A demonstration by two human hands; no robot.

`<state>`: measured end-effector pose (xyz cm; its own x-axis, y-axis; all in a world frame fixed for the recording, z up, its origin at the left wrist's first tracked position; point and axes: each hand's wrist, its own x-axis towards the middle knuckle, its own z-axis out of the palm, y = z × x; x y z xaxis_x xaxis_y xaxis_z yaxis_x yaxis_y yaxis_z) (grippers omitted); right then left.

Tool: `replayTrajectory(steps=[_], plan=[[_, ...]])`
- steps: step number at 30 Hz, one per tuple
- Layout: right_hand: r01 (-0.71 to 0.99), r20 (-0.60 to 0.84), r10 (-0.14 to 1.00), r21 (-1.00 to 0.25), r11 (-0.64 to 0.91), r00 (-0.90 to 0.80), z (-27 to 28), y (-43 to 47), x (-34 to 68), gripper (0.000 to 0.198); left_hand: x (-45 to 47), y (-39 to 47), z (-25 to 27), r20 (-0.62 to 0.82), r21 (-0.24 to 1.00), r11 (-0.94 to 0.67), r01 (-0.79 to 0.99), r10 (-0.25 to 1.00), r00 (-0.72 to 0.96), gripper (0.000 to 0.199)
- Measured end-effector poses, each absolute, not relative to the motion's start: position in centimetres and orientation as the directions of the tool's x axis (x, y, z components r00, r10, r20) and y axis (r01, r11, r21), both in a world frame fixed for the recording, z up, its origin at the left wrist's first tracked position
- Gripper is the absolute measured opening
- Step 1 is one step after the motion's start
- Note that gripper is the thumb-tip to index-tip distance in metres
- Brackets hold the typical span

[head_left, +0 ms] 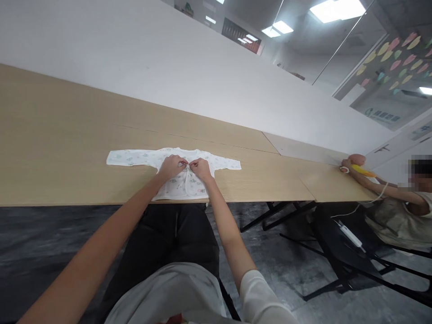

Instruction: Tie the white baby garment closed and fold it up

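A small white baby shirt [180, 188] with a faint print lies flat on the wooden table, sleeves spread to both sides. Its hem reaches the table's front edge. My left hand [171, 167] rests on the chest of the shirt, thumb and forefinger pinched at the front opening. Close beside it, my right hand [200, 169] pinches the other side of the opening, so the fingertips of both hands nearly meet. Whatever small fastening may lie between the fingers is too small to make out.
The long table [67, 135] runs along a white partition wall [151, 67]. On the right a seated person holds a doll [357, 159] on the table. A black chair [347, 247] carries a white power strip [351, 235] with a cable.
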<state>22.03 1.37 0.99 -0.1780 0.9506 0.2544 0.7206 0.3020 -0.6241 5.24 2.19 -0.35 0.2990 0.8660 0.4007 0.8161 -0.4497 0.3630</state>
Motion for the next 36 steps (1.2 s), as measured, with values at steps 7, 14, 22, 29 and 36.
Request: replayTrajectory(steps=[7,14,22,29,36], plan=[[0.749,0.311,0.918,-0.542,0.382,-0.244,2.2,-2.3,21.7,0.013,5.1,-0.1,1.0,0.294,0.173,-0.495,0.852,0.851,0.435,0.029],[0.740,0.149,0.949,-0.597,0.311,-0.279,2.7,-3.5,22.0,0.019,4.1,-1.6,0.6,0.216,0.530,-0.534,0.659,0.836,0.504,0.036],[0.473,0.143,0.984,-0.863,0.175,-0.104,0.4,-3.9,23.0,0.024,5.4,-2.3,-0.4,0.247,0.626,-0.438,0.645,0.896,0.368,0.043],[0.409,0.189,0.982,-0.895,0.177,-0.011,-0.1,-4.5,22.3,0.031,5.1,-2.5,-0.2,0.226,0.680,-0.407,0.610,0.907,0.354,0.038],[0.336,0.178,0.984,-0.925,0.175,-0.023,0.0,-4.6,22.3,0.030,5.1,-3.0,0.1,0.202,0.778,-0.324,0.538,0.940,0.274,0.042]])
